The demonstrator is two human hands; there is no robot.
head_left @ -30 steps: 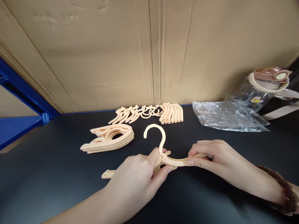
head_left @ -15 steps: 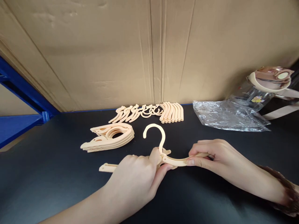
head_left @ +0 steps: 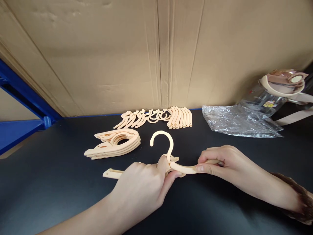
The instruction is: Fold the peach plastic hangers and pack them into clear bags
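Observation:
A peach plastic folding hanger [head_left: 168, 153] lies spread out just above the black table [head_left: 61, 195], its hook pointing away from me. My left hand [head_left: 144, 186] is closed round the hanger's centre joint and left arm, whose tip sticks out at the left. My right hand [head_left: 220, 161] pinches the hanger's right arm between thumb and fingers. A small stack of folded hangers [head_left: 113, 143] lies just beyond my left hand. Further back, a row of several folded hangers [head_left: 156, 118] lies along the cardboard wall.
A crumpled clear plastic bag [head_left: 239, 122] lies at the back right. A clear bottle with a pink lid [head_left: 276, 91] leans behind it. Brown cardboard [head_left: 156, 55] walls off the back. A blue metal frame [head_left: 22, 111] runs along the left.
The hanger's left arm has swung a little outward and up; its tip now sits further left. Both hands keep the same hold.

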